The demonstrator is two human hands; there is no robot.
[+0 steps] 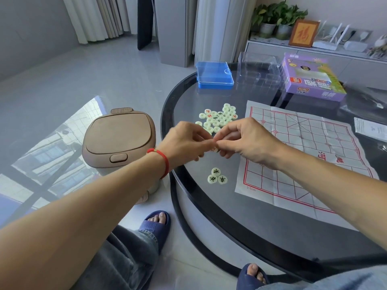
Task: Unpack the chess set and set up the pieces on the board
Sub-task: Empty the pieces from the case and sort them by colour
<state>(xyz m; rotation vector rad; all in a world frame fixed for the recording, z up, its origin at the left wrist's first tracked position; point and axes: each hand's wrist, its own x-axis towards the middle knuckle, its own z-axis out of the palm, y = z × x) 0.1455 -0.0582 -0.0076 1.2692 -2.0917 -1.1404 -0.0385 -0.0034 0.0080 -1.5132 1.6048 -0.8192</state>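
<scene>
Xiangqi pieces (217, 119) are heaped on the glass table (188, 97), left of the paper board (303, 151); three black ones (216, 176) are set aside face up. A piece is pinched between left hand (184, 141) and right hand (245, 139), mostly hidden. Faces should be checked, colours sorted first. Board's long axis runs near-left to far-right; the pieces are round discs with no long axis.

Round glass table (188, 97) w/ paper board (303, 155), loose pieces (217, 119), blue case (214, 75), purple box (312, 78)
</scene>
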